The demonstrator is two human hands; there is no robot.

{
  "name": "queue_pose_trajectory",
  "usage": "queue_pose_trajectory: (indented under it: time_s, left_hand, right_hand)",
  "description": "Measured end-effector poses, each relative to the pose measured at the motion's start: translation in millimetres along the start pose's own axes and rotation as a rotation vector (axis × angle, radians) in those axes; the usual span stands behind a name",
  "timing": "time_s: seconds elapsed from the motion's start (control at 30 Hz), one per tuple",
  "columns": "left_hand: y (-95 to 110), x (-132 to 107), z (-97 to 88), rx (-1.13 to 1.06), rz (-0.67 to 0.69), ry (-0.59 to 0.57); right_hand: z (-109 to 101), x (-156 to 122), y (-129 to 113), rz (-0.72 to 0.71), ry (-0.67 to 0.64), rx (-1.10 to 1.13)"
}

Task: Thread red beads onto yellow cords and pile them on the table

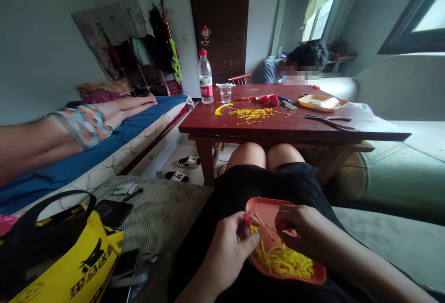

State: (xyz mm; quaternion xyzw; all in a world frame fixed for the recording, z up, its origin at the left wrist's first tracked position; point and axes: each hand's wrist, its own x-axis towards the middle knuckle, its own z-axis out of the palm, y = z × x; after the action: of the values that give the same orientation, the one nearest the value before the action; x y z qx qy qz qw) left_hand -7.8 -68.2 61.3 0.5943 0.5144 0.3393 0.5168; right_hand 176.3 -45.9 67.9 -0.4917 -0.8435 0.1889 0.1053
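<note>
An orange plastic tray [267, 203] rests on my lap, with a heap of short yellow cords [288, 261] at its near end. Above its left side, my left hand [231, 243] pinches a small red knotted piece [248, 218] between thumb and fingers. Yellow strands hang below that piece. My right hand [306, 229] is closed over the tray's right side. A bit of red and orange shows at its fingers, but what it grips is mostly hidden. A few loose yellow cord ends lie between the hands.
Ahead, a red table [215, 120] bears yellow cords [253, 114], red pieces, pliers [330, 120], a yellow tray [306, 103], a cup [225, 93] and a bottle [206, 78]. A person leans behind it. Left are a yellow bag [86, 256] and someone lying on a bed.
</note>
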Motion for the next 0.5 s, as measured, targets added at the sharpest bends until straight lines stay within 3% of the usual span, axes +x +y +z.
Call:
queue_pose_trajectory:
  time_s: [0.1,0.27,0.5]
  left_hand:
    - [6.9,1.4,6.8,0.025,-0.011,0.032]
    - [12.4,4.2,13.0,0.064,0.094,0.101]
    - [4.6,1.2,6.3,-0.277,0.019,0.231]
  right_hand:
    - [-2.0,-1.9,-7.5,-0.013,0.042,0.043]
    - [-3.2,-5.8,-15.2,-0.049,0.074,0.118]
    - [3.8,-12.4,-14.8,0.029,0.244,0.432]
